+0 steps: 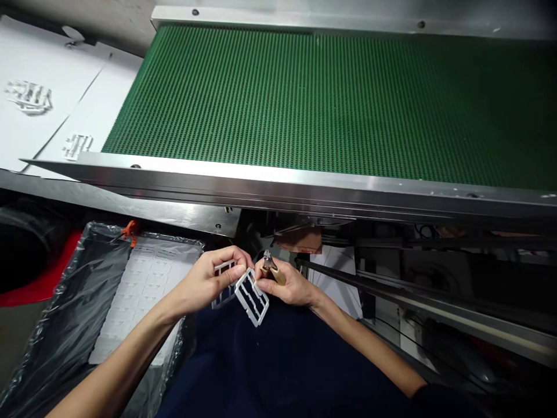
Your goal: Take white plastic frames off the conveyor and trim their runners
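In the head view, your left hand (pixel 209 281) is closed, thumb against curled fingers, pinching a white frame (pixel 261 318) by its upper corner. That frame hangs tilted in front of your dark blue clothing (pixel 256 377), between your two hands. A second openwork piece (pixel 221 299) shows behind your left thumb, partly covered by it. Your right hand (pixel 292 284) is curled round a small pair of cutters (pixel 268 262) with yellowish handles, tips pointing up; its thumb and fingertips come right up to the edge of the frame, though you cannot tell whether they grip it too. How far the cutting tips are parted is too small to tell.

Ahead of you, a metal rail (pixel 261 174) stands between your hands and the ribbed green belt (pixel 300 104). At your left, your forearm crosses over a crate lined with clear plastic (pixel 65 325), hiding part of the flat white pieces (pixel 143 290) laid in rows there; an orange clip (pixel 129 230) sits on its far rim. Beyond, on a white surface (pixel 56 64), lie a larger heap of white parts (pixel 32 97) and a smaller heap (pixel 77 146). On your right, a long dark bar (pixel 383 293) slants away past your forearm, with a cardboard box (pixel 300 240) under the rail
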### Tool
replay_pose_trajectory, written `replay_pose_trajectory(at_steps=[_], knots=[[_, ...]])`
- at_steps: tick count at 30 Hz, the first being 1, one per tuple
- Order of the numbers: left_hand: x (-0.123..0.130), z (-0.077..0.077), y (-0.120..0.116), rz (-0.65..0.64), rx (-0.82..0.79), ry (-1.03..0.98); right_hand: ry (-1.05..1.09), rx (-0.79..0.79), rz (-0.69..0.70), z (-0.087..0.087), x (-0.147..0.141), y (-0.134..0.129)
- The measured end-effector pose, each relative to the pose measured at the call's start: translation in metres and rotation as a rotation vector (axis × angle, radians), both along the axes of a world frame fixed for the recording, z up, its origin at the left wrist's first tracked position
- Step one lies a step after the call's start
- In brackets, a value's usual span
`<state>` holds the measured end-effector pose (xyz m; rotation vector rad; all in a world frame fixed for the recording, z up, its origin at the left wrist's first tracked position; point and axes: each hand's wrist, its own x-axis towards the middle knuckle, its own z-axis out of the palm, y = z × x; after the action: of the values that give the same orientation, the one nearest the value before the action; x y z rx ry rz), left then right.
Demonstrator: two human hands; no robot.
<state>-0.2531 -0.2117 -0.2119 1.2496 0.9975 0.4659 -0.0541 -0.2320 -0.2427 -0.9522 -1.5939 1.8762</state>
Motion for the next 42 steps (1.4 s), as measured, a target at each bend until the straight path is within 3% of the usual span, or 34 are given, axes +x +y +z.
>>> replay_pose_trajectory(at_steps=[4,8,11,17,26,42], knots=[[0.000,0.002,-0.009,-0.006,-0.022,0.008,-0.143,0.080,0.069,0.008,0.006,-0.001],[0.002,0.012,-0.014,0.004,0.048,0.084,-0.505,0.293,0.095,0.040,0.027,0.006],[0.005,0.017,-0.015,-0.021,0.089,0.115,-0.741,0.401,0.225,0.066,0.043,0.015],[0.009,0.022,-0.012,-0.099,0.176,0.204,-0.949,0.540,0.420,0.095,0.049,0.025],[0.009,0.030,-0.017,-0.160,0.237,0.282,-1.033,0.590,0.564,0.114,0.041,0.033],[0.017,0.030,-0.010,-0.197,0.246,0.305,-1.072,0.660,0.634,0.121,0.038,0.041]])
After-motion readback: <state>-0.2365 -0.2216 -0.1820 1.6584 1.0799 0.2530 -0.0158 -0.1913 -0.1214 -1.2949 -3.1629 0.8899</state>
